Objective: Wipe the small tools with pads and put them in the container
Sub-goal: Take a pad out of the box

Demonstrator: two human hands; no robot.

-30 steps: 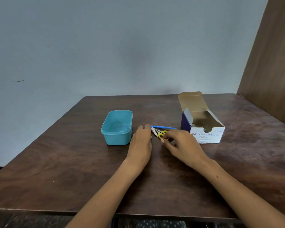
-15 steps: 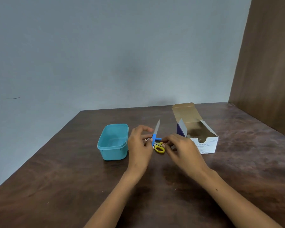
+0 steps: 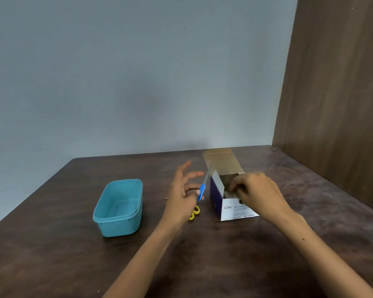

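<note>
My left hand [image 3: 182, 191] holds a blue-handled nail file [image 3: 203, 186] upright between thumb and lower fingers, metal blade pointing up; the other fingers are spread. My right hand [image 3: 254, 191] reaches into the open top of the white and purple alcohol swab box [image 3: 230, 208], fingers curled inside; what they touch is hidden. Small yellow-handled scissors [image 3: 194, 212] lie on the table, partly hidden under my left hand. The teal plastic container [image 3: 119, 208] stands empty, left of both hands.
A dark wooden table [image 3: 202, 254] carries everything. A brown wooden panel [image 3: 336, 104] rises at the right edge, a grey wall behind. A tiny metal piece [image 3: 166, 198] lies left of my left hand.
My left hand has lifted the blue file off the table and raised it. My right hand has moved from the tools into the swab box. The view has tilted upward.
</note>
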